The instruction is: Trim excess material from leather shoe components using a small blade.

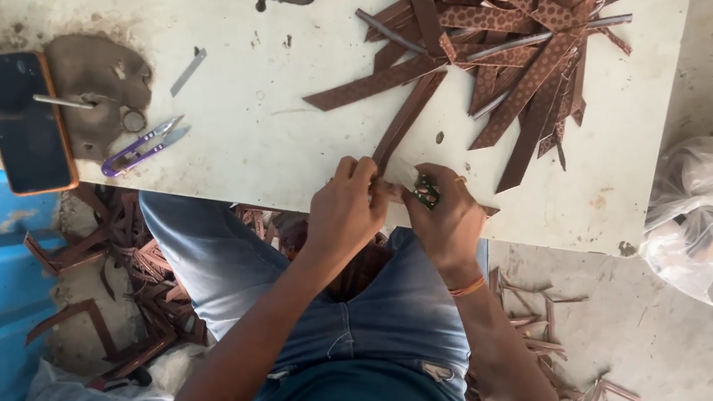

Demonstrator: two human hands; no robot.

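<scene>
Head view: at the tabletop [294, 114] edge, just below the brown strip pile [495, 51], the left hand [346, 208] pinches a strip end [388, 153] while the right hand [445, 215] grips a small green tool [426, 190]. Keeping the strip flat and taut should help; purple snips [141, 147] lie well left.

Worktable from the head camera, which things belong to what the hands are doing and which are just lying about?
In use:
left hand and right hand, together pinching one brown strip at the table edge
small green tool in the right hand
pile of brown strips

Lying about:
phone
purple thread snips
white plastic bag
strip offcuts on the floor
</scene>
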